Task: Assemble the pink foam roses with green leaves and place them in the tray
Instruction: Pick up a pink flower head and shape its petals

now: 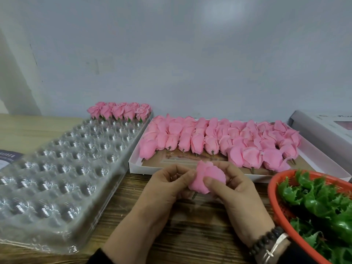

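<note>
Both hands hold one pink foam rose (pixel 206 177) above the wooden table, its short dark stem pointing down. My left hand (pixel 167 189) pinches the rose's left petals with fingertips and thumb. My right hand (pixel 238 193) grips its right side, thumb across the front. The clear plastic tray (pixel 62 168) with many round cells lies at left; a row of finished roses with green leaves (pixel 120 111) fills its far end. Loose green leaves (pixel 322 202) sit in an orange basket (pixel 274 199) at right.
A shallow white box (pixel 133 166) beyond my hands holds several rows of unassembled pink roses (pixel 219 140). A grey box lid (pixel 322 128) lies at far right. A printed sheet (pixel 7 157) pokes out at the left edge. A pale wall stands behind the table.
</note>
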A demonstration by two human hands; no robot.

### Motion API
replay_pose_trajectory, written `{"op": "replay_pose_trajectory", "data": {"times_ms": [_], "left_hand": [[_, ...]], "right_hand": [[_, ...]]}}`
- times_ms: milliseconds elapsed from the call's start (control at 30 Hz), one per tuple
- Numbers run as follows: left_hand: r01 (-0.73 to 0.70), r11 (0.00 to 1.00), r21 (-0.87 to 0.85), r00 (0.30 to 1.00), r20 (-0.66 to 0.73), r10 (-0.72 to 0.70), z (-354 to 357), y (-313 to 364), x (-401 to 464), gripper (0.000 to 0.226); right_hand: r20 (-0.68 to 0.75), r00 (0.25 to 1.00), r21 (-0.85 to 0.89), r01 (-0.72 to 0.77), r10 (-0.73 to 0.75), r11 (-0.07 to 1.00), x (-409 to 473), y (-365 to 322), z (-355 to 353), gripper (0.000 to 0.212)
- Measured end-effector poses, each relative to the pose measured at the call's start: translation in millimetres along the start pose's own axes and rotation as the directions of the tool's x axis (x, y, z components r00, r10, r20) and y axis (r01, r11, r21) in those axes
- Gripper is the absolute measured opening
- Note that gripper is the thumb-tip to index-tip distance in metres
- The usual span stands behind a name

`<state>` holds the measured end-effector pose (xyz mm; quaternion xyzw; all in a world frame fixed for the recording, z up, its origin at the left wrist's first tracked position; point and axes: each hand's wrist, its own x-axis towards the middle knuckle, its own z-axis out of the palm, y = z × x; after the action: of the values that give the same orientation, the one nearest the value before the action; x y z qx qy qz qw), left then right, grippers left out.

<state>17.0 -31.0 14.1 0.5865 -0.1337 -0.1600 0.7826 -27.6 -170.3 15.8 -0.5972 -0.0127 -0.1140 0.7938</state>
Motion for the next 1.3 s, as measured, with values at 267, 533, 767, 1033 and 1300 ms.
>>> {"op": "replay_pose_trajectory", "data": {"times_ms": [267, 533, 767, 1033, 1300], "left_hand": [[-0.025, 0.998, 0.053, 0.996, -0.089, 0.030, 13, -11, 4, 0.039], [0.031, 0.982, 0.186, 0.999, 0.012, -0.034, 17, -12, 3, 0.037], [0.071, 0.978, -0.194, 0.996, -0.037, -0.080, 22, -7, 2, 0.033], [0.103, 0.942, -0.320, 0.989, -0.063, -0.130, 23, -2, 1, 0.034], [0.092, 0.977, -0.192, 0.989, -0.099, -0.113, 20, -4, 1, 0.031]], "right_hand": [[0.043, 0.998, -0.130, 0.047, -0.041, 0.990, -1, -2, 2, 0.024], [0.039, 0.997, -0.382, 0.079, -0.069, 0.921, -2, -1, 5, 0.041], [-0.005, 0.986, -0.438, 0.147, -0.166, 0.887, -9, 1, 12, 0.034], [0.086, 0.932, -0.526, 0.343, -0.352, 0.779, -7, -1, 12, 0.029], [0.087, 0.938, -0.521, 0.329, -0.335, 0.788, -11, -3, 14, 0.041]]}}
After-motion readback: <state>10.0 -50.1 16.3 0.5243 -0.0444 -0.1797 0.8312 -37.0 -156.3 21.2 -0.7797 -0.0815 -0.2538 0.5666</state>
